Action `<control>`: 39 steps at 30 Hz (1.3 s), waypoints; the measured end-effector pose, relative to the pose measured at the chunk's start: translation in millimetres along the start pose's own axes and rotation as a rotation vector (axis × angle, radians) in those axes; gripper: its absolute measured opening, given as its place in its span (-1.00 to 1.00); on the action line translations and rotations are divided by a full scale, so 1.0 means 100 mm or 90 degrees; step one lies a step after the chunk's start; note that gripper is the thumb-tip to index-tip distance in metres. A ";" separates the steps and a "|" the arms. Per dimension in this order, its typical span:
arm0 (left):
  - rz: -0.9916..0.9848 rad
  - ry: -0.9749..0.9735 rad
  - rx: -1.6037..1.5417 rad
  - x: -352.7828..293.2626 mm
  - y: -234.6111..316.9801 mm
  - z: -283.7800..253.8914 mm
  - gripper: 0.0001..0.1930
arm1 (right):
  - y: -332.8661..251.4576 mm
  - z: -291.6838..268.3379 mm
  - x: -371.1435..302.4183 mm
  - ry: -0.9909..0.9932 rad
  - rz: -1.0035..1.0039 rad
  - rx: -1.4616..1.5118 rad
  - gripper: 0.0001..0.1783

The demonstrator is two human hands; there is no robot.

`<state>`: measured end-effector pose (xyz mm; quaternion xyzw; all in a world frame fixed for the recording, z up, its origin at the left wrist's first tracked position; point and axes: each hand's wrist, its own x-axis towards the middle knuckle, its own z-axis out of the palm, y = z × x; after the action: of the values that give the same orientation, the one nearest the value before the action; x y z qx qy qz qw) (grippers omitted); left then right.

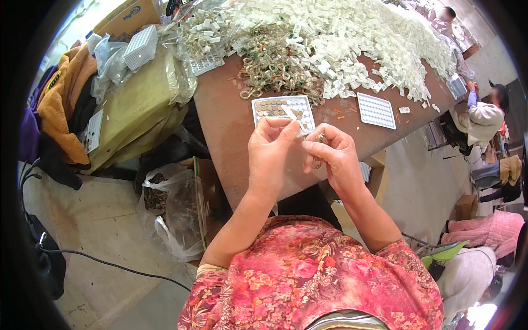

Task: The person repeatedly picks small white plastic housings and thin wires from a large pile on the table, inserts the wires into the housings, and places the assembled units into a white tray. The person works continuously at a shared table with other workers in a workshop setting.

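Seen from above, 2 bare hands raised together over the near edge of a brown table (231, 126). Left hand (270, 151) closed in a pinch, thumb and forefinger gripping a thin white strip (291, 114). Strip's long axis slanted up and to the left, away from the body, its far end lying over a white grid tray (284, 110). Right hand (336, 155) curled shut around a small tan ring-shaped piece (319, 151), touching the left hand's fingertips; exact form of the piece too small to tell. Tray just beyond both hands, directly ahead, partly filled with brownish pieces in its left cells; left hand slightly nearer to it. A 2nd, empty grid tray (376, 110) to the right, apart from the first. Farther back, a tangle of tan rings (275, 74), then a large heap of small white plastic parts (352, 38) across the table's far side. At left, a clear plastic bag (176, 212) on the floor and a yellow-draped box (137, 110). At far right, another seated person (484, 115).
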<state>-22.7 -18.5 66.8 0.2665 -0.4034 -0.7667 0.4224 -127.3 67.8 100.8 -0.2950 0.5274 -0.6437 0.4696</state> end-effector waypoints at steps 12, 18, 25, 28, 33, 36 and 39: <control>0.254 0.047 0.292 -0.07 -0.08 0.03 -0.83 | 0.00 -0.01 0.03 0.069 -0.255 -0.485 -0.91; 0.349 0.037 0.394 -0.08 -0.11 0.00 -0.84 | -0.04 0.00 0.01 0.075 -0.266 -0.560 -0.93; 0.327 -0.021 0.312 -0.08 -0.10 -0.04 -0.87 | -0.08 -0.02 0.02 0.045 -0.192 -0.481 -0.95; 0.218 -0.007 0.163 -0.10 -0.12 -0.05 -0.87 | -0.08 -0.01 0.00 0.026 -0.113 -0.407 -0.94; 0.063 0.019 -0.117 -0.15 -0.15 0.02 -0.88 | 0.04 0.04 -0.01 0.039 -0.101 -0.291 -0.92; -0.020 0.013 -0.217 -0.20 -0.15 0.07 -0.84 | 0.15 0.08 -0.03 0.065 -0.142 -0.271 -0.91; -0.084 0.032 -0.284 -0.22 -0.15 0.11 -0.80 | 0.27 0.09 -0.05 0.100 -0.219 -0.280 -0.92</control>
<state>-26.1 9.6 61.1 0.2109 -0.1949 -0.8560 0.4299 -109.4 68.4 78.6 -0.4243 0.6311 -0.6049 0.2362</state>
